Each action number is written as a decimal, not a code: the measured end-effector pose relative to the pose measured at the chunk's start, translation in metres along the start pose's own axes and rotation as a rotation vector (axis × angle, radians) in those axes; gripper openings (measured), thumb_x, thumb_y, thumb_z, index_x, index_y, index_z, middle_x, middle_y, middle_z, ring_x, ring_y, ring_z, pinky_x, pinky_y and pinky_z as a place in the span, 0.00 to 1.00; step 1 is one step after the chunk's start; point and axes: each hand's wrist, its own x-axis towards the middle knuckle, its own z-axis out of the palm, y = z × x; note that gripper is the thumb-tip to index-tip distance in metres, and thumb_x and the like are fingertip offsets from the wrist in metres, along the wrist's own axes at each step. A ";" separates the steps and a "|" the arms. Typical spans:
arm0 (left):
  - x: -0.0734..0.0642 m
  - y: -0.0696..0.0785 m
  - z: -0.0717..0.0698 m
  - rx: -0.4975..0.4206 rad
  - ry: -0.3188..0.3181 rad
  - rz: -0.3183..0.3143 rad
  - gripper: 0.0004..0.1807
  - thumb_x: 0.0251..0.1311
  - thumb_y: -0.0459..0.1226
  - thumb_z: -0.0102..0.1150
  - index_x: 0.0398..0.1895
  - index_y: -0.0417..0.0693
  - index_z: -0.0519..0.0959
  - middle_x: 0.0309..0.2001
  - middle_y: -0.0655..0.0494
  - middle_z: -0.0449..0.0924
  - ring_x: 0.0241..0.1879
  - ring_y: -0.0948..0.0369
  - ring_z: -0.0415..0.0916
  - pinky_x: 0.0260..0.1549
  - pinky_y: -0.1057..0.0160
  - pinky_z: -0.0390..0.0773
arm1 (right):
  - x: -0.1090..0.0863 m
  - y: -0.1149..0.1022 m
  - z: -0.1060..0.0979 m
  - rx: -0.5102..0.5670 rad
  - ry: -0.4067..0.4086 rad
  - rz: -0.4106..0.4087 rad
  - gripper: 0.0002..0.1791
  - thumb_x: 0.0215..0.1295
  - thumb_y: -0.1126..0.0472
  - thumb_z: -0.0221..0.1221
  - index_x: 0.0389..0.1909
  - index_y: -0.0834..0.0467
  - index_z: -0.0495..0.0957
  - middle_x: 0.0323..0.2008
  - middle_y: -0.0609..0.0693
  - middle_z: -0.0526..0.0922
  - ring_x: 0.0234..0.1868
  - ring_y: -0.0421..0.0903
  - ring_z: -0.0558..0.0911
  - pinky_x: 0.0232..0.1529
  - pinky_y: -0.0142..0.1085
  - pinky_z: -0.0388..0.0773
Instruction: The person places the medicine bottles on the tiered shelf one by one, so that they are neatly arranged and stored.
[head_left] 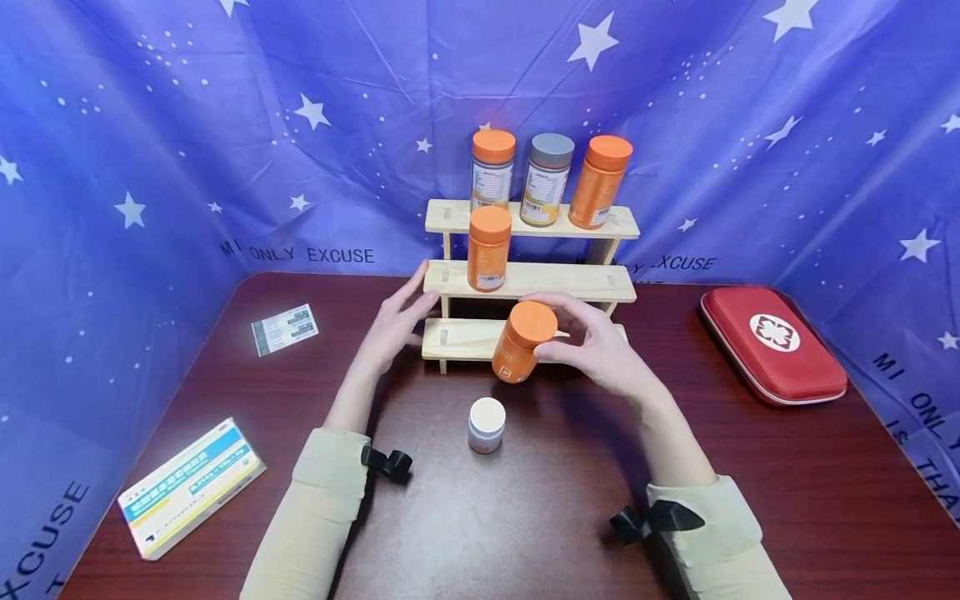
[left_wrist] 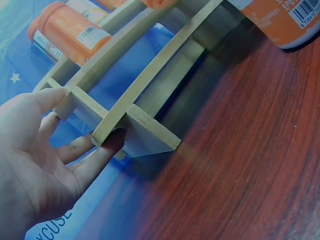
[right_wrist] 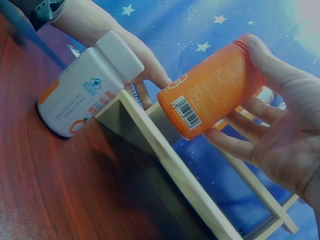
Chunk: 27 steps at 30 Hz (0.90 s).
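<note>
In the head view my right hand (head_left: 611, 354) grips an orange bottle (head_left: 517, 346) with an orange cap, tilted in front of the lowest tier of a wooden three-tier rack (head_left: 528, 279). The right wrist view shows a barcode on this orange bottle (right_wrist: 210, 92), with the thumb near its cap. Extended and spread, the fingers of my left hand (head_left: 390, 325) touch the rack's left end. From the left wrist, those fingers (left_wrist: 85, 160) lie against the ends of the boards. A small white-capped bottle (head_left: 486, 427) stands on the table before the rack.
On the top tier stand two orange-capped bottles (head_left: 493, 171) (head_left: 600, 183) and a grey-capped bottle (head_left: 547, 179). The middle tier bears another orange bottle (head_left: 489, 250). A red case (head_left: 776, 346) lies at right; a medicine box (head_left: 191, 487) and blister pack (head_left: 285, 329) lie at left.
</note>
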 end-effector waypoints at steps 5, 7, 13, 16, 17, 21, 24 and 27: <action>0.001 0.000 0.000 0.004 0.001 -0.001 0.34 0.74 0.55 0.54 0.78 0.86 0.54 0.83 0.54 0.53 0.70 0.42 0.73 0.47 0.42 0.88 | -0.001 -0.004 -0.004 0.008 0.037 -0.016 0.33 0.63 0.70 0.68 0.70 0.58 0.71 0.54 0.42 0.84 0.55 0.39 0.83 0.61 0.31 0.81; 0.001 0.000 -0.001 -0.005 0.001 -0.002 0.34 0.74 0.55 0.54 0.78 0.86 0.54 0.82 0.54 0.53 0.70 0.42 0.73 0.47 0.41 0.88 | -0.001 -0.005 -0.005 0.012 0.049 -0.031 0.33 0.63 0.71 0.68 0.70 0.59 0.72 0.54 0.42 0.84 0.55 0.39 0.83 0.61 0.32 0.81; 0.000 0.000 0.000 -0.020 -0.001 -0.005 0.33 0.74 0.54 0.54 0.78 0.86 0.55 0.83 0.54 0.53 0.70 0.42 0.72 0.49 0.40 0.87 | -0.001 -0.004 -0.011 0.014 0.090 -0.034 0.33 0.64 0.71 0.67 0.70 0.58 0.72 0.52 0.42 0.85 0.52 0.40 0.84 0.55 0.30 0.83; 0.000 0.000 0.000 -0.020 0.000 -0.003 0.34 0.74 0.54 0.54 0.78 0.85 0.54 0.82 0.54 0.53 0.70 0.42 0.72 0.49 0.39 0.87 | 0.000 -0.004 -0.015 0.015 0.111 -0.055 0.33 0.64 0.72 0.66 0.70 0.57 0.72 0.52 0.43 0.85 0.50 0.40 0.84 0.50 0.28 0.82; 0.000 0.000 0.000 -0.022 0.001 -0.004 0.34 0.74 0.54 0.54 0.79 0.85 0.54 0.82 0.54 0.53 0.70 0.42 0.72 0.49 0.39 0.87 | 0.000 -0.004 -0.016 0.023 0.116 -0.061 0.33 0.64 0.72 0.66 0.70 0.57 0.72 0.51 0.43 0.85 0.50 0.40 0.85 0.49 0.28 0.82; 0.000 -0.002 -0.001 -0.023 -0.001 -0.003 0.33 0.74 0.54 0.54 0.78 0.85 0.55 0.82 0.53 0.54 0.70 0.42 0.72 0.49 0.40 0.87 | 0.002 -0.004 -0.020 0.061 0.131 -0.088 0.32 0.64 0.74 0.65 0.69 0.59 0.72 0.52 0.45 0.85 0.49 0.40 0.84 0.49 0.28 0.82; 0.001 -0.003 -0.001 -0.017 -0.002 0.003 0.33 0.74 0.55 0.54 0.78 0.85 0.55 0.82 0.53 0.54 0.71 0.42 0.71 0.48 0.41 0.87 | 0.004 -0.005 -0.023 0.060 0.151 -0.091 0.31 0.65 0.73 0.65 0.69 0.58 0.73 0.52 0.45 0.85 0.49 0.41 0.85 0.50 0.28 0.83; 0.001 -0.002 -0.001 -0.007 0.000 0.005 0.34 0.74 0.55 0.54 0.79 0.84 0.54 0.82 0.53 0.54 0.71 0.41 0.71 0.47 0.42 0.88 | 0.007 -0.009 -0.029 0.044 0.174 -0.089 0.31 0.65 0.72 0.66 0.69 0.57 0.74 0.51 0.45 0.86 0.48 0.41 0.85 0.49 0.27 0.84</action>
